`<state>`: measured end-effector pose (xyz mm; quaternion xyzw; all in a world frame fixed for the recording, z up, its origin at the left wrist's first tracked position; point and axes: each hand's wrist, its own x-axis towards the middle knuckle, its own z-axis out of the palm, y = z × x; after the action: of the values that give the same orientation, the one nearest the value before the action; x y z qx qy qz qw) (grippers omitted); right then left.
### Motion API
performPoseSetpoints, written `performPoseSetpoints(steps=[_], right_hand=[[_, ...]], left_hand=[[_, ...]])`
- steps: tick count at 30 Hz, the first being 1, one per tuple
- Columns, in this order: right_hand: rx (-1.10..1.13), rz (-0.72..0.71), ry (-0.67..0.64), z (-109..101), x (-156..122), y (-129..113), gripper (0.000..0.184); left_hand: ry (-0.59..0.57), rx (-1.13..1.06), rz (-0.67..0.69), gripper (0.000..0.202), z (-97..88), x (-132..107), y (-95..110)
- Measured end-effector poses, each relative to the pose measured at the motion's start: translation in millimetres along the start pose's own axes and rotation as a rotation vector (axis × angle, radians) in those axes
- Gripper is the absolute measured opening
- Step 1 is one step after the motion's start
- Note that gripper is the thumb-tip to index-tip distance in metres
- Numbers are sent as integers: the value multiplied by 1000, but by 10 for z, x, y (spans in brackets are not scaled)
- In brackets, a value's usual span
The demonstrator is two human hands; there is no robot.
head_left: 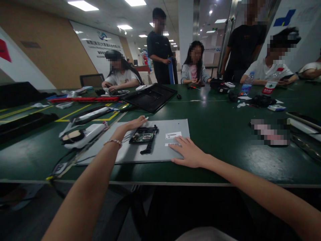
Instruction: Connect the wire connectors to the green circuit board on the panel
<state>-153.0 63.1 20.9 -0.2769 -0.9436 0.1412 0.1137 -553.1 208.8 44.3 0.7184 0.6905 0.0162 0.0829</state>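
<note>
Green table (218, 117) is stretching across the room under ceiling lights (135, 2), several people sitting or standing along its far side. Grey panel (184, 125) is lying flat near the front edge. Black frame (148, 146) is resting on the panel between the two hands, carrying a circuit board (145, 136); thin wires are running off leftward.

Right hand (192, 154): resting palm down at the panel's right end, fingers spreading apart, gripping nothing; fingertips are reaching the white labels (173, 135), the thumb lying by the near edge.

Left hand (135, 123): reaching past the frame toward the panel's far edge, forearm crossing over the panel. Fingers are pointing right and appearing close together; a small white bit (146, 118) is showing at the fingertips. Cannot tell whether they are pinching it. Bracelet (114, 142) is circling the wrist.

Surroundings: white tool (89, 134) is lying left of the left forearm. Black casing (151, 97) is lying beyond the panel, mouse (179, 96) sitting just right of it. Two bottles (247, 83) are standing farther right.
</note>
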Motion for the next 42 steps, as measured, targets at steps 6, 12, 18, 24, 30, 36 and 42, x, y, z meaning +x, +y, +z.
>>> performPoseSetpoints(steps=[6, 12, 18, 24, 30, 36, 42], right_hand=[[42, 12, -31, -30, 16, -11, 74], [58, 24, -79, -53, 54, -15, 74], [82, 33, -106, -70, 50, -24, 75], [113, 32, -117, -103, 27, -32, 75], [107, 24, -119, -137, 2, -31, 74], [58, -4, -83, -112, -27, -16, 73], [-11, -57, -69, -87, -115, 35, 70]], left_hand=[[67, -46, -38, 60, 14, 121, -171], [93, 6, -66, 49, -17, 270, -356], [237, 48, -31, 50, -122, 173, -404], [155, -7, 55, 47, -50, 19, -67], [115, 93, -9, 50, 79, 32, 97], [219, 130, -49, 48, -4, -128, 277], [300, 111, -152, 48, -52, -512, 246]])
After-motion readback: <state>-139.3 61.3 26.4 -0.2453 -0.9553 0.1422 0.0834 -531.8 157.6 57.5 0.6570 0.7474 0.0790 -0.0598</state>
